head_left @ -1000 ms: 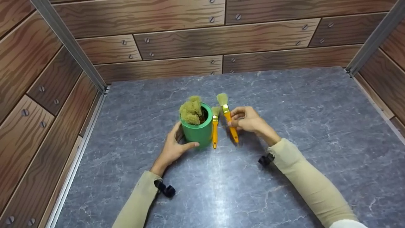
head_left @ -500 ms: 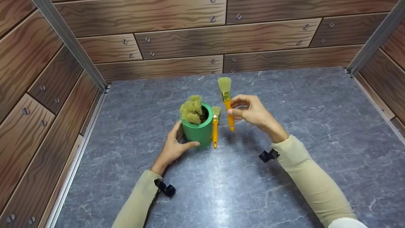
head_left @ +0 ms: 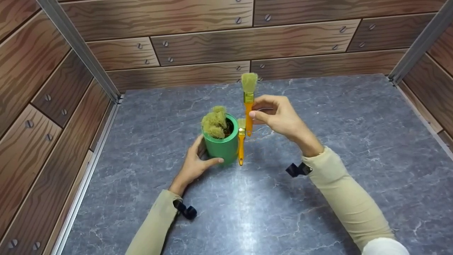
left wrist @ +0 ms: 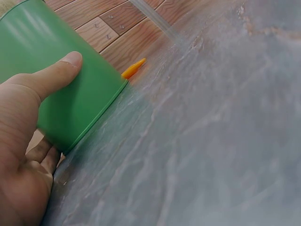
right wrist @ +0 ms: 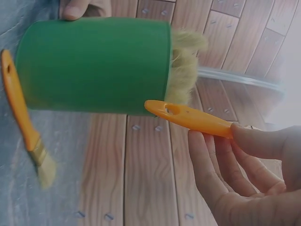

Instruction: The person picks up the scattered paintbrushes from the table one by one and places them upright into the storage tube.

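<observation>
A green cylindrical pot (head_left: 221, 150) stands upright on the table, with several pale bristle heads (head_left: 214, 123) sticking out of its left side. My left hand (head_left: 194, 163) grips the pot low down, its thumb across the front in the left wrist view. Raised to the right of the pot, my right hand (head_left: 285, 118) pinches the orange handle of a paintbrush (head_left: 249, 102), bristles up. In the right wrist view that brush's handle end (right wrist: 188, 117) appears near the pot's rim. A smaller paintbrush (head_left: 241, 147) lies on the table against the pot's right side, bristles pointing away.
A grey marbled tabletop (head_left: 339, 117) spreads around the pot. Wood-patterned panels (head_left: 247, 46) wall the back and both sides, with metal posts (head_left: 83, 53) at the rear corners.
My right hand has lifted the paintbrush from near the table, turned it more upright and brought it slightly left, toward the pot. My left hand and the pot have stayed put.
</observation>
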{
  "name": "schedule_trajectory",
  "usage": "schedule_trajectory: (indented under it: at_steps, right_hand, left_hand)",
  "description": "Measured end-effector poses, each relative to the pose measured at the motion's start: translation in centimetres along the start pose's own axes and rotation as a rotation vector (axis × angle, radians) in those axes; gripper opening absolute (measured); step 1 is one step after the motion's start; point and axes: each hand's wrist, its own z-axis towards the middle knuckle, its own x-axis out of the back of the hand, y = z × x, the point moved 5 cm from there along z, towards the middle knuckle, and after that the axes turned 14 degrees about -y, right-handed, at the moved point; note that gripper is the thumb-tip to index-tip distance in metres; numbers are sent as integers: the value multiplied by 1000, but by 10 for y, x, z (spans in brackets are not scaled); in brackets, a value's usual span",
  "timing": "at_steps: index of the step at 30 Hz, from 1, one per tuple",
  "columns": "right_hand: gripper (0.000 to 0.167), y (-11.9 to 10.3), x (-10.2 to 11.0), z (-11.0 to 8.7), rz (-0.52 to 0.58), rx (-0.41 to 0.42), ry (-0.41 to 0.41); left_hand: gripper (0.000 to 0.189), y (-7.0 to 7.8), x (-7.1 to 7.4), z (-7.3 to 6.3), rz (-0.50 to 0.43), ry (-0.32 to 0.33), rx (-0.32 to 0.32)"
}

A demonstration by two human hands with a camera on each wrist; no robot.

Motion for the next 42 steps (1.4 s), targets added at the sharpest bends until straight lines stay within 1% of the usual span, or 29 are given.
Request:
schedule_trajectory:
  at_steps: [5, 16, 22, 26, 29, 34, 38, 42]
  right_hand:
    - [23, -10, -7, 2, -6, 35, -12]
    - [21, -26, -22, 10, -11, 83, -39]
    - [20, -28, -28, 15, -24, 100, -50]
    - [21, -27, -33, 18, -21, 105, -61]
    - [21, -26, -35, 19, -42, 111, -64]
    - [24, -24, -37, 19, -110, 121, -70]
    - [28, -22, -39, 17, -112, 127, -94]
    - [28, -20, -38, 16, -110, 139, -106]
  left_hand:
    - [108, 0, 0, 0, 7, -11, -10]
    - [107, -1, 0, 0, 16, 2, -3]
    - [107, -1, 0, 0, 22, 4, -9]
    - [105, 1, 0, 1, 11, 1, -29]
    - [106, 1, 0, 1, 10, -2, -33]
    - [106, 0, -1, 1, 24, -5, -18]
    - [106, 1, -1, 1, 28, -6, -18]
    - [106, 2, 0, 0, 28, 1, -15]
